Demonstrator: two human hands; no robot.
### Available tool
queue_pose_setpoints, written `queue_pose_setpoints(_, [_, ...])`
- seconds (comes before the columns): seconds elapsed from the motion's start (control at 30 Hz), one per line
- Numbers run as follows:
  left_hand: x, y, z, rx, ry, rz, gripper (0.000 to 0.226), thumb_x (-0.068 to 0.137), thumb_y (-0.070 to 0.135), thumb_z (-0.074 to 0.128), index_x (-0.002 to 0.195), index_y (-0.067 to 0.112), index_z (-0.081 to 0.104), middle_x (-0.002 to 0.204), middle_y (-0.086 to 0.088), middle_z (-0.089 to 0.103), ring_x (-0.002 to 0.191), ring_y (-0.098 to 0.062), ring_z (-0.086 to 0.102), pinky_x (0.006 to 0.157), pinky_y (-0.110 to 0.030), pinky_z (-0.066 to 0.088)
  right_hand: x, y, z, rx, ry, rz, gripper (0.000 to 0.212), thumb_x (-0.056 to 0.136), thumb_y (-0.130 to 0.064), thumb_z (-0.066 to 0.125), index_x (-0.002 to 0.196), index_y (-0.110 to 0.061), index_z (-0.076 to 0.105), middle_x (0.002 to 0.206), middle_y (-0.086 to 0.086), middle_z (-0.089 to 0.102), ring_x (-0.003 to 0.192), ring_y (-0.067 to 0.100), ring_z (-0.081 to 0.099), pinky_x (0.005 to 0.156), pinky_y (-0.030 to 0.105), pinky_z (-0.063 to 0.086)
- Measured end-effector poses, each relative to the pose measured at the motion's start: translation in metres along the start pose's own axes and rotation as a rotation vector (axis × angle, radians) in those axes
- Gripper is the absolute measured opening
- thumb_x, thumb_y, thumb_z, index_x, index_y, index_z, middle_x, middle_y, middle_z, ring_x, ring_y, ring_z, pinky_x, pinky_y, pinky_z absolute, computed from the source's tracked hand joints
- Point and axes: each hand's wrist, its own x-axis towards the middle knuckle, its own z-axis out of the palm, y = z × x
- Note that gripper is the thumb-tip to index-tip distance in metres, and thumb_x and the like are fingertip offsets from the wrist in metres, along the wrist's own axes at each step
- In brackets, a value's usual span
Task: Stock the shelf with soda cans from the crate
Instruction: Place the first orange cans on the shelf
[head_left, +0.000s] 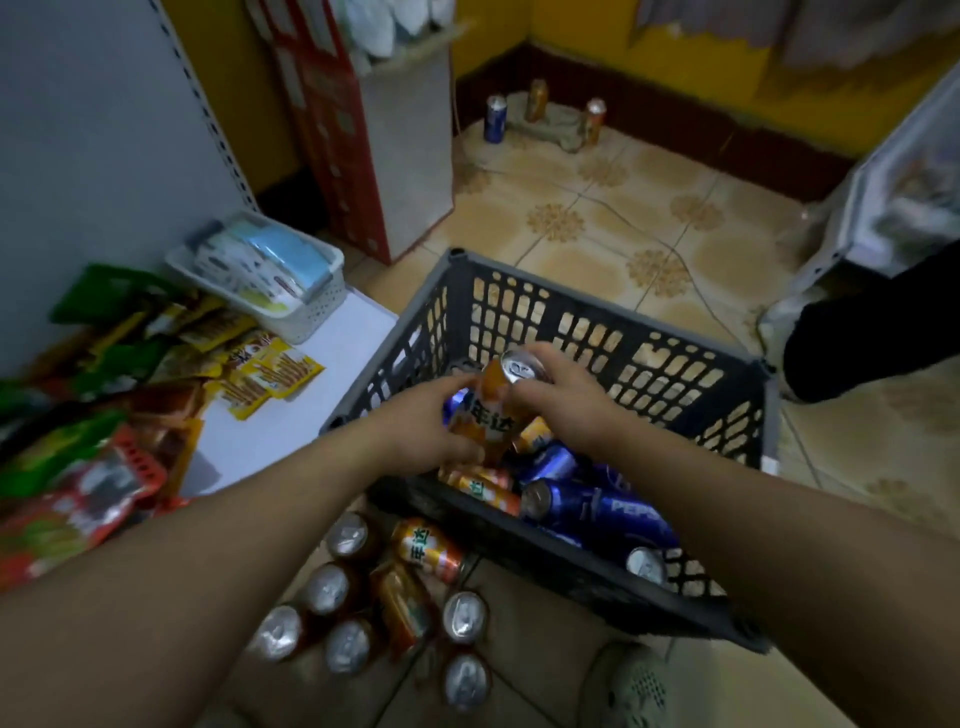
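Observation:
A dark plastic crate (597, 322) stands on the tiled floor and holds several blue Pepsi cans (597, 506) and orange cans (483, 488) lying on their sides. Over the crate, both hands grip one orange soda can (491, 410) that is tilted with its silver top to the upper right. My left hand (431, 421) wraps its lower body. My right hand (561, 400) grasps its upper part. The white shelf (291, 395) lies to the left, level with the crate.
Snack packets (104, 395) and a white basket (260, 270) cover the shelf's left and back. Several cans (374, 597) stand and lie on the floor in front of the crate. Three cans (540, 111) stand by the far wall. A person's dark leg (872, 338) is at right.

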Motion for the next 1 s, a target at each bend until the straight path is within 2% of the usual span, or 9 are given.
queue_pose_setpoints(0.13, [-0.086, 0.039, -0.034, -0.247, 0.225, 0.11, 0.08, 0.07, 0.001, 0.079, 0.131, 0.035, 0.04, 0.105, 0.015, 0.063, 0.087, 0.006, 0.064, 0.077, -0.015, 0.053, -0.049, -0.095, 0.009, 0.217, 0.051, -0.154, 0.047, 0.073, -0.033, 0.065, 0.118, -0.028, 0.052, 0.111, 0.004, 0.06, 0.1, 0.02, 0.061, 0.083, 0.038, 0.055])
queue_pose_setpoints(0.23, [-0.158, 0.069, -0.059, -0.375, 0.459, 0.163, 0.07, 0.071, -0.009, 0.074, 0.123, 0.028, 0.044, 0.099, 0.008, 0.062, 0.068, 0.013, 0.062, 0.06, -0.008, 0.05, -0.089, -0.164, 0.029, 0.334, 0.11, -0.292, 0.041, 0.085, -0.028, 0.068, 0.121, -0.023, 0.049, 0.107, 0.003, 0.061, 0.092, 0.013, 0.062, 0.075, 0.027, 0.053])
queue_pose_setpoints(0.3, [-0.204, 0.084, -0.074, -0.412, 0.599, 0.185, 0.066, 0.072, -0.01, 0.073, 0.12, 0.025, 0.045, 0.095, 0.01, 0.059, 0.063, 0.014, 0.061, 0.054, -0.007, 0.047, -0.116, -0.201, 0.049, 0.341, 0.121, -0.39, 0.049, 0.084, -0.028, 0.071, 0.126, -0.023, 0.044, 0.11, 0.0, 0.059, 0.093, 0.01, 0.061, 0.079, 0.026, 0.052])
queue_pose_setpoints(0.4, [-0.273, 0.092, -0.089, -0.404, 0.713, 0.184, 0.07, 0.069, -0.001, 0.079, 0.127, 0.021, 0.046, 0.101, 0.008, 0.064, 0.076, 0.007, 0.064, 0.065, -0.011, 0.051, -0.162, -0.25, 0.082, 0.284, 0.113, -0.492, 0.081, 0.067, -0.033, 0.083, 0.135, -0.027, 0.04, 0.115, -0.004, 0.056, 0.102, 0.014, 0.061, 0.089, 0.034, 0.053])
queue_pose_setpoints(0.47, [-0.319, 0.09, -0.097, -0.408, 0.726, 0.162, 0.081, 0.066, 0.01, 0.084, 0.135, 0.019, 0.042, 0.111, 0.002, 0.065, 0.091, -0.005, 0.066, 0.079, -0.021, 0.055, -0.192, -0.28, 0.1, 0.299, 0.089, -0.532, 0.088, 0.064, -0.032, 0.085, 0.139, -0.029, 0.038, 0.12, -0.002, 0.055, 0.104, 0.016, 0.061, 0.089, 0.036, 0.054])
queue_pose_setpoints(0.57, [-0.39, 0.085, -0.11, -0.394, 0.787, 0.166, 0.092, 0.057, 0.03, 0.088, 0.137, 0.02, 0.042, 0.114, 0.0, 0.065, 0.098, -0.012, 0.066, 0.088, -0.032, 0.055, -0.239, -0.325, 0.125, 0.309, -0.011, -0.579, 0.082, 0.073, -0.024, 0.082, 0.14, -0.025, 0.036, 0.123, 0.005, 0.057, 0.101, 0.018, 0.061, 0.084, 0.034, 0.055])
queue_pose_setpoints(0.73, [-0.492, 0.079, -0.127, -0.385, 1.015, 0.204, 0.069, 0.066, 0.01, 0.084, 0.126, 0.018, 0.051, 0.106, 0.0, 0.066, 0.09, -0.012, 0.066, 0.08, -0.028, 0.056, -0.31, -0.386, 0.179, 0.259, -0.073, -0.638, 0.07, 0.066, -0.04, 0.081, 0.126, -0.023, 0.049, 0.113, 0.001, 0.063, 0.1, 0.02, 0.063, 0.091, 0.045, 0.054])
queue_pose_setpoints(0.87, [-0.567, 0.061, -0.136, -0.382, 1.101, 0.22, 0.067, 0.069, 0.014, 0.082, 0.126, 0.022, 0.048, 0.11, 0.0, 0.064, 0.094, -0.012, 0.065, 0.082, -0.028, 0.055, -0.362, -0.429, 0.226, 0.146, -0.163, -0.708, 0.048, 0.074, -0.031, 0.08, 0.112, -0.023, 0.051, 0.101, -0.001, 0.064, 0.095, 0.02, 0.065, 0.085, 0.046, 0.056])
queue_pose_setpoints(1.0, [-0.629, 0.039, -0.142, -0.33, 1.107, 0.163, 0.069, 0.077, 0.026, 0.076, 0.134, 0.033, 0.037, 0.114, 0.007, 0.058, 0.101, -0.007, 0.058, 0.079, -0.022, 0.048, -0.395, -0.456, 0.266, 0.06, -0.224, -0.784, 0.061, 0.076, -0.033, 0.078, 0.127, -0.023, 0.046, 0.111, -0.001, 0.06, 0.101, 0.021, 0.062, 0.091, 0.046, 0.054])
